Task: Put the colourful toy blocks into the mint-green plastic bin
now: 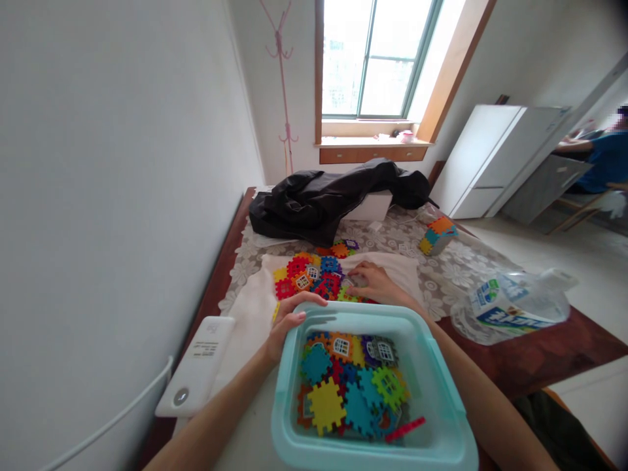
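My left hand (287, 324) grips the far left corner of a light teal plastic bin (444, 379), its fingers over the rim. Inside the bin lie square interlocking building pieces, among them a yellow one (326, 407), a lime green one (390, 387) and a thin red strip (405, 429). Beyond the far rim, my right hand (375, 282) rests at the right side of a pile of similar pieces (299, 278), thumb and fingers apart. A lime green piece (347, 294) lies by its thumb. Whether its fingertips hold a piece is hard to make out.
A pale cloth (250, 327) lies under the pile. A white power bank-like device (196, 366) sits left, a large clear bottle (515, 304) right. Farther back are a built block cube (437, 235) and a black bag or garment (324, 199). A person in blue (608, 160) sits far right.
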Demonstrator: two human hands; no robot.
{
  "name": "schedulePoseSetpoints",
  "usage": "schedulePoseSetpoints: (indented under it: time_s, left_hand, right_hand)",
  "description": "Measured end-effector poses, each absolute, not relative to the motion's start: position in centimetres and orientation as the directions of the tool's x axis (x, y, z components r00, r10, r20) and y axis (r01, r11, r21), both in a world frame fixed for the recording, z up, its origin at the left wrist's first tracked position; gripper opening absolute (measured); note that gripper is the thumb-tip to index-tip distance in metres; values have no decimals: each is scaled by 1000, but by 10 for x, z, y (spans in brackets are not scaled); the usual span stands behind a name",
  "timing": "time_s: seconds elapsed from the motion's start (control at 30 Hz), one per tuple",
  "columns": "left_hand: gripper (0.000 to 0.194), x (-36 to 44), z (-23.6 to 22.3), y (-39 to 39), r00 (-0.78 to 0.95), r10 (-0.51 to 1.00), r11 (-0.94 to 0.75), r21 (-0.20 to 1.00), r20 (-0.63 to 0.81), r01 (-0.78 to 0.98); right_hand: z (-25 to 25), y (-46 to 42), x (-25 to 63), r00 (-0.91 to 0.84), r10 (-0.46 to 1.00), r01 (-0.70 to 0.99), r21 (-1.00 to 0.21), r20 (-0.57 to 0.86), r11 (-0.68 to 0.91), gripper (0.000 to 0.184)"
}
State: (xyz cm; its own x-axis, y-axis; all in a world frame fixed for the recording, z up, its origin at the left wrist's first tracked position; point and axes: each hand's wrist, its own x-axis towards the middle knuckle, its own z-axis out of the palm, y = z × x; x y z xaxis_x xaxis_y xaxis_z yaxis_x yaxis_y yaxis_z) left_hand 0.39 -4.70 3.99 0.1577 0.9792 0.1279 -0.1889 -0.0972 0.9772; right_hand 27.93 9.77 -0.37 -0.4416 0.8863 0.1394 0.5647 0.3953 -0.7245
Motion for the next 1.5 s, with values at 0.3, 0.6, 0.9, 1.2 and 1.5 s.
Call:
schedulePoseSetpoints:
  time_s: [0.3, 0.6, 0.9, 1.2, 1.5]
  left_hand:
    - [36, 5, 43, -48, 173, 978, -80, 971, 120, -225]
    - [36, 5, 40, -49, 141, 983, -82, 974, 114, -213]
    - [38, 4, 41, -49, 143, 984, -77, 976, 107, -205]
    - [37, 4, 40, -49, 144, 982, -98, 979, 124, -177]
    - [36, 5, 39, -47, 128, 984, -99, 976, 125, -192]
  right_hand:
    - [7, 99, 277, -326, 937, 338, -909, 129, 243, 34]
    - [25, 97, 283, -129, 983, -322, -943, 128, 81, 48]
    - [30, 83, 282, -499, 842, -114, -979, 206, 172, 70]
    - [-24, 97, 258, -354, 924, 663, -657, 148, 359, 57]
    - [-24, 98, 255, -457, 864, 556, -689, 214, 465, 25]
